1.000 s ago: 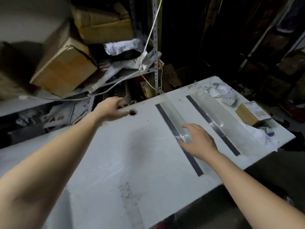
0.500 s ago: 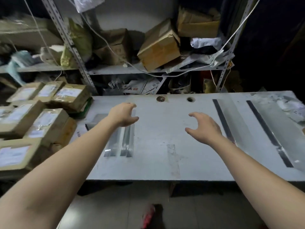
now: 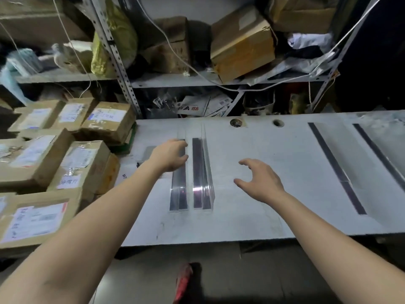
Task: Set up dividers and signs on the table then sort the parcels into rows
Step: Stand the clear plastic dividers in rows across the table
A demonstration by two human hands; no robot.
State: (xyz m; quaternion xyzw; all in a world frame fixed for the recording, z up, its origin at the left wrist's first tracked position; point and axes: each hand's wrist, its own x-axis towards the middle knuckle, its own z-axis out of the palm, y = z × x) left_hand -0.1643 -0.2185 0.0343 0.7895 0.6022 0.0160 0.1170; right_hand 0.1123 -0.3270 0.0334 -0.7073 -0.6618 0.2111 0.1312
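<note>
Two clear acrylic dividers with dark strips lie side by side on the white table (image 3: 252, 218). My left hand (image 3: 169, 155) rests over the left divider (image 3: 179, 194), fingers curled on its upper part; whether it grips it is unclear. The second divider (image 3: 201, 172) lies just to its right, untouched. My right hand (image 3: 258, 179) hovers open above bare table, right of both. Two more dividers (image 3: 337, 170) (image 3: 381, 156) lie set out across the right part of the table. Brown parcels (image 3: 81, 163) with white labels are stacked at the left.
Metal shelving (image 3: 118, 62) behind the table holds cardboard boxes (image 3: 241, 44), bags and papers, with white cords hanging. Two round holes (image 3: 235, 122) sit near the table's back edge. A red object (image 3: 183, 279) lies on the floor below the front edge.
The view swung left from the right end of the table. My right hand let go of a placed divider. My left hand moved down onto the left loose divider.
</note>
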